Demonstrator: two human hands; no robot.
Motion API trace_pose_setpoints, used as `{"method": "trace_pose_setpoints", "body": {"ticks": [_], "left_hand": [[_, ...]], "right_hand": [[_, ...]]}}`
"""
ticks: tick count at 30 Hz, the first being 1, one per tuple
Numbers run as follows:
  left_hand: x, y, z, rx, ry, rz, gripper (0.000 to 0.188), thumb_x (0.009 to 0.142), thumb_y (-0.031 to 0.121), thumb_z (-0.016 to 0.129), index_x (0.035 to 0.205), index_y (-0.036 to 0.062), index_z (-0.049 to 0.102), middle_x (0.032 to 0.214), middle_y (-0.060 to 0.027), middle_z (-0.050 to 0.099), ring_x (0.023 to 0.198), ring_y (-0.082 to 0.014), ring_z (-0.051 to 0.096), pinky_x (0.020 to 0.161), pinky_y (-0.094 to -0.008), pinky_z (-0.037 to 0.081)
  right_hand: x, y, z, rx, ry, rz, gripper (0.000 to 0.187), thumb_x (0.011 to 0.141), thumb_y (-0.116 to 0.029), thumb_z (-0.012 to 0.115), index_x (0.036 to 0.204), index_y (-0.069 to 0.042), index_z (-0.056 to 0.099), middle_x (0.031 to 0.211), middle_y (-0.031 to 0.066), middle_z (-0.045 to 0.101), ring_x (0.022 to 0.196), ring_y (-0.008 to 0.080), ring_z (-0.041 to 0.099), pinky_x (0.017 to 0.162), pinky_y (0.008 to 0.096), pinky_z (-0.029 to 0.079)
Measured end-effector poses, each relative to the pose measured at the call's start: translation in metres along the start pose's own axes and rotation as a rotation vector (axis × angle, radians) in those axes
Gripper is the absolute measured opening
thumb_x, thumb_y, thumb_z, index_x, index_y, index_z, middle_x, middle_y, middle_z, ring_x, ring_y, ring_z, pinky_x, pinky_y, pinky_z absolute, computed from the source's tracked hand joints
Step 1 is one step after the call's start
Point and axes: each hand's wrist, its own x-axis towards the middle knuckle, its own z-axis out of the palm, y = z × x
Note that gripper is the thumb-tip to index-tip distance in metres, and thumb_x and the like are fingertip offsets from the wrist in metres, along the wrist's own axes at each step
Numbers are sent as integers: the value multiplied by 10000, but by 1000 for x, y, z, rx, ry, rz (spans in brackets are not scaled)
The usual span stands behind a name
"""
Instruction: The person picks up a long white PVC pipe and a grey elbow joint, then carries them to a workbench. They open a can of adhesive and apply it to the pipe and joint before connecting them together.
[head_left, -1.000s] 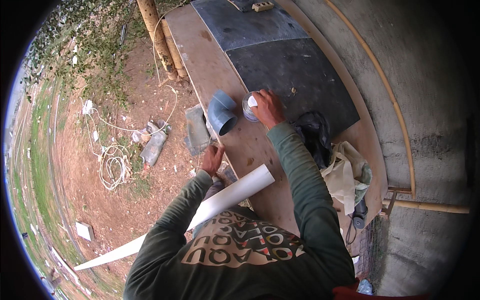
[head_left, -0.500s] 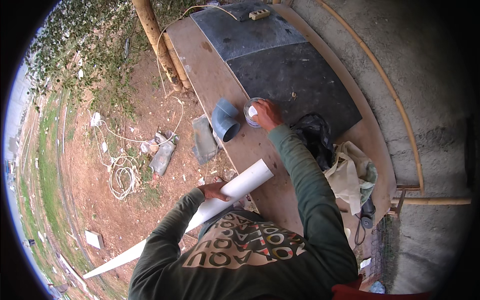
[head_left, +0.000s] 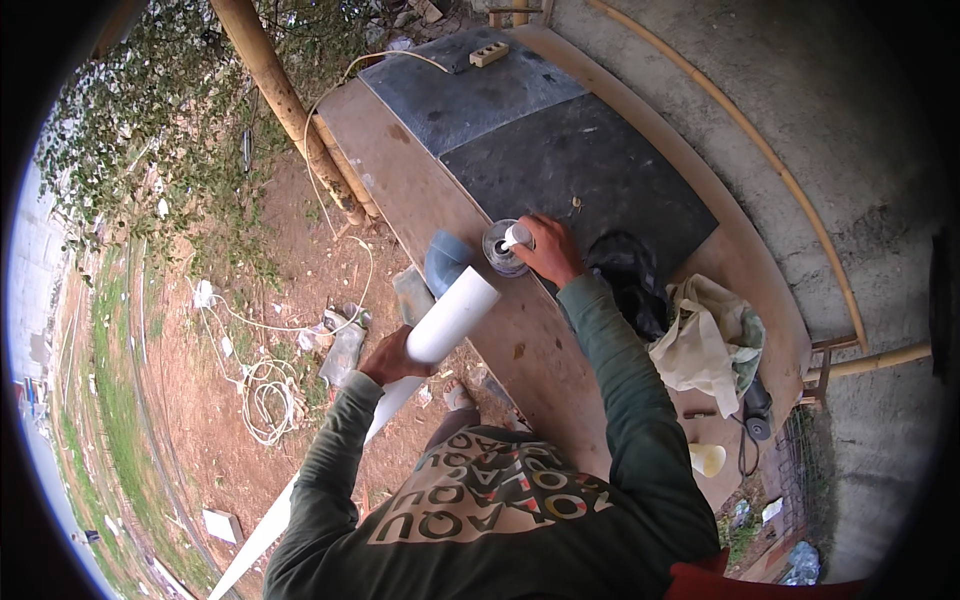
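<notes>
My left hand (head_left: 386,357) is closed around a long white plastic pipe (head_left: 455,312), near its upper end. The pipe slants from the lower left up over the table edge, and its end hides part of a blue-grey elbow fitting (head_left: 447,260). In my right hand (head_left: 552,250), the fingers pinch a white cap (head_left: 516,236) at the rim of a round clear container (head_left: 497,258). That container stands on the table just right of the elbow. Whether anything hangs beneath the cap cannot be made out.
Black sheets (head_left: 590,160) cover part of the wooden table (head_left: 520,360), with a power strip (head_left: 489,53) at the far end. A black plastic bag (head_left: 630,285), a cream cloth sack (head_left: 705,330) and a corded power tool (head_left: 757,415) lie right. A wooden post (head_left: 280,100) stands left.
The pipe's end has moved up and left with my left hand, and now overlaps the elbow. My right hand has shifted slightly right and down, and the container's opening shows more.
</notes>
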Motion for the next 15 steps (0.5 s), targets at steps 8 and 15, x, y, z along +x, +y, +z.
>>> {"method": "trace_pose_setpoints", "body": {"ticks": [8, 15], "left_hand": [[48, 32, -40, 28, 74, 50, 881, 586, 456, 894, 1226, -44, 552, 1116, -233, 681, 1050, -340, 676, 908, -421, 525], [73, 44, -48, 74, 155, 49, 905, 574, 437, 910, 1233, -41, 516, 1138, -261, 661, 1062, -383, 665, 899, -442, 530]], "right_hand": [[-10, -6, -6, -53, 22, 99, 482, 778, -206, 783, 1191, -18, 621, 1144, 198, 657, 1033, 392, 633, 880, 479, 516], [-18, -8, -6, -35, 157, 13, 487, 760, -195, 789, 1180, -22, 612, 1096, 180, 663, 991, 381, 641, 835, 466, 523]]}}
